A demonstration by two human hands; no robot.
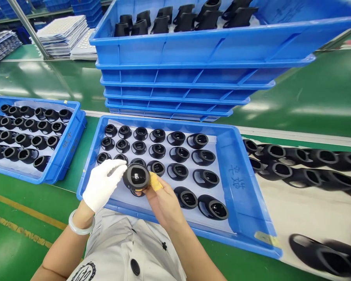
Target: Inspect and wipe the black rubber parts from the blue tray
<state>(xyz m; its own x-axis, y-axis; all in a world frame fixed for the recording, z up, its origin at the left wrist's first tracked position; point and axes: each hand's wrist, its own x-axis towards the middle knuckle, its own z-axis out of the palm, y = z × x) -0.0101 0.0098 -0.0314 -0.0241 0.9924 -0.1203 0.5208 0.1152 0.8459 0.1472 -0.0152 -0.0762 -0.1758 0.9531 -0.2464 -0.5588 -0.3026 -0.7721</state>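
Observation:
My left hand (103, 184), in a white glove, presses its fingertips against the left side of a black moulded oval part (136, 176). My right hand (163, 201), bare with a yellow finger cot (156, 182), holds the same part from below and the right. Both hands are over a blue plastic tray (152, 123) lined with a white sheet (171, 187). Rows of similar black parts (178, 171) stand on the sheet, and the hands hide some of them. A pale bangle (80, 223) circles my left wrist.
A second blue tray (76, 117) of black parts stands to the left. Stacked blue crates (193, 48) rise behind, the top one holding black parts. More black parts (304, 171) lie on a pale belt at right. Stacks of sheets (62, 37) lie at the far left.

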